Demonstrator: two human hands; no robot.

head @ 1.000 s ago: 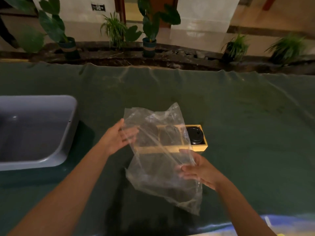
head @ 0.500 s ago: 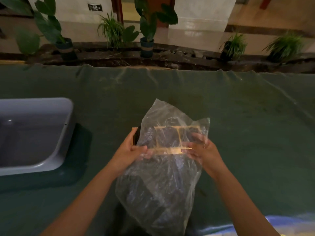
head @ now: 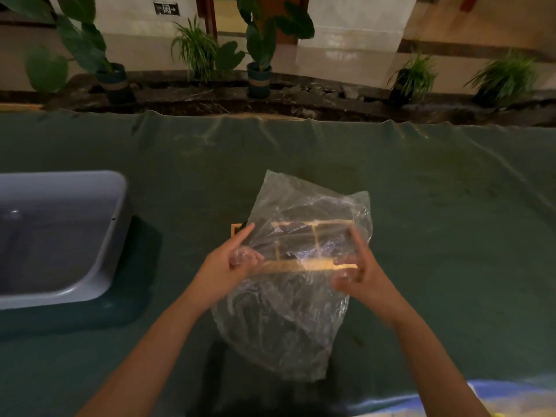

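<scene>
Head view had our left hand and right hand each pinching the bag, fingers curled on film. The tray sat mostly inside it on the desk, left corner poking out. We judged the film wanted an even, wide pull to take in that corner without tearing. Left lay a smooth, round-cornered grey tub; the bag was crinkly clear plastic, the tray pale wood in square cells.

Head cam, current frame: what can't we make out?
Wooden box contents: head view, blurred by crinkled clear bag and glare.
Left hand, right hand: head view, grip partly veiled by plastic.
Grey tub: head view, cut off by left edge.
Pale patch: head view, cut by bottom edge, blurred.
</scene>
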